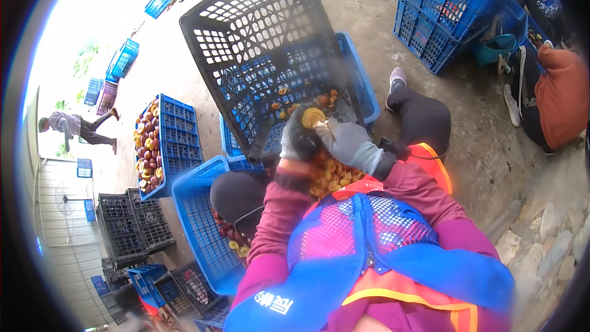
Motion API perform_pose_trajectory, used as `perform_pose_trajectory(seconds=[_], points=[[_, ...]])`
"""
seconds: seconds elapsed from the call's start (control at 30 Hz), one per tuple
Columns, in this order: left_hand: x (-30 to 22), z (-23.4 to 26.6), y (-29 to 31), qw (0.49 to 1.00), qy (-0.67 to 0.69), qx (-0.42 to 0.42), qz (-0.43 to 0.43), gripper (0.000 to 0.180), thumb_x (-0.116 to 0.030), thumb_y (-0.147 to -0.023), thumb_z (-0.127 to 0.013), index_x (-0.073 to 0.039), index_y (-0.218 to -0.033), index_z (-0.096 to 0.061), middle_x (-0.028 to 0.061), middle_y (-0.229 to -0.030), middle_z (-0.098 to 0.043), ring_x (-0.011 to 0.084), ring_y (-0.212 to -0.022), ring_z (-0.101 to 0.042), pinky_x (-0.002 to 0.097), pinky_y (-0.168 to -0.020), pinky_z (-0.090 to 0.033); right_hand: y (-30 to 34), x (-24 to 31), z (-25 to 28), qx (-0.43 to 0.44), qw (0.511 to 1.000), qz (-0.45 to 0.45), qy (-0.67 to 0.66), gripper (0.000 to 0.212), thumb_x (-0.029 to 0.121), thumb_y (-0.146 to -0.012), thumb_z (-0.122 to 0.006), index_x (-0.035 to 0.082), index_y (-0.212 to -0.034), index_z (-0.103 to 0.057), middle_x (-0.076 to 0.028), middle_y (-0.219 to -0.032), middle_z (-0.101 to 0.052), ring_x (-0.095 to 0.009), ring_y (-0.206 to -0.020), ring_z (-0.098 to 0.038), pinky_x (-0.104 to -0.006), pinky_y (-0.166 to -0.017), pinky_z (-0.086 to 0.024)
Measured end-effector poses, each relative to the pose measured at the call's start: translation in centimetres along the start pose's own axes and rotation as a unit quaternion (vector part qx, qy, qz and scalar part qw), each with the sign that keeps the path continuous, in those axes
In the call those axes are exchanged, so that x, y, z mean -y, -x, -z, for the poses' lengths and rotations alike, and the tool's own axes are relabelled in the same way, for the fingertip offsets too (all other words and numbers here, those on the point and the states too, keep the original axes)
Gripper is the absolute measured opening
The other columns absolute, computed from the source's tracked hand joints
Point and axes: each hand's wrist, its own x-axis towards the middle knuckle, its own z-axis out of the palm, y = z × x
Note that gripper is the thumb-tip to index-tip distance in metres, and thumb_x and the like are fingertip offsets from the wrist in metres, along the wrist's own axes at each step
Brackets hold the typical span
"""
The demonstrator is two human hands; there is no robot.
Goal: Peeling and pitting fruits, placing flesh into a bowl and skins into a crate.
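In front of my body, my left hand (300,136), in a grey and black glove, grips a round piece of fruit (313,117) with yellow flesh showing. My right hand (351,144), in a grey glove, meets the fruit from the right with its fingers closed; whatever lies in them is too small to make out. Just beyond my hands stands a black plastic crate (230,27), tilted, with a few yellow fruit pieces (283,109) inside. Below my hands, many cut yellow fruit pieces (332,177) lie heaped close to my lap.
A blue crate (193,187) with dark red fruit stands by my left knee. Farther left is a blue crate (179,132) full of red and yellow fruit. Stacked blue crates (430,27) stand far right, near a seated person (560,95). Another person (70,124) walks at the left.
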Motion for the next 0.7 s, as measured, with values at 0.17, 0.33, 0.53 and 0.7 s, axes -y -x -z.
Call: perform_pose_trajectory(seconds=[0.17,0.33,0.53,0.7], points=[[4.9,-1.7,1.1,0.940,0.313,-0.031,0.132,0.024,-0.012,-0.099,-0.059,-0.004,-0.122,-0.063,0.0058,-0.106,-0.069,0.0181,-0.100,-0.067,0.0314,-0.088,-0.055,0.7,-0.6,-1.4,0.064,0.995,0.069,-0.016,0.042,0.039,-0.107,-0.049,0.002,-0.101,-0.067,-0.026,-0.086,-0.070,-0.047,-0.084,-0.068,-0.0561,-0.075,-0.052],[6.7,-3.5,1.7,0.851,0.438,-0.060,0.283,0.038,-0.034,-0.113,-0.038,-0.007,-0.103,-0.063,0.0050,-0.091,-0.067,0.0155,-0.081,-0.063,0.0309,-0.073,-0.053,1.4,-3.3,-3.2,0.120,0.988,-0.023,-0.095,0.047,0.038,-0.109,-0.042,0.001,-0.102,-0.070,-0.028,-0.095,-0.071,-0.047,-0.091,-0.068,-0.0526,-0.080,-0.053],[8.5,-4.5,1.7,0.886,0.350,-0.031,0.301,0.037,-0.027,-0.112,-0.038,-0.004,-0.104,-0.065,0.0068,-0.093,-0.069,0.0176,-0.082,-0.064,0.0347,-0.077,-0.053,1.3,-5.3,-3.4,0.133,0.983,-0.063,-0.113,0.049,0.040,-0.109,-0.043,0.000,-0.104,-0.070,-0.029,-0.097,-0.070,-0.048,-0.092,-0.068,-0.0507,-0.079,-0.053],[6.4,-5.5,0.3,0.695,0.564,-0.080,0.438,0.029,-0.029,-0.109,-0.047,-0.010,-0.108,-0.068,0.0087,-0.095,-0.070,0.0201,-0.084,-0.065,0.0367,-0.078,-0.054,0.4,-8.7,-5.9,0.175,0.983,-0.047,0.001,0.034,0.030,-0.107,-0.046,0.003,-0.107,-0.066,-0.024,-0.092,-0.071,-0.043,-0.089,-0.070,-0.0513,-0.074,-0.054]])
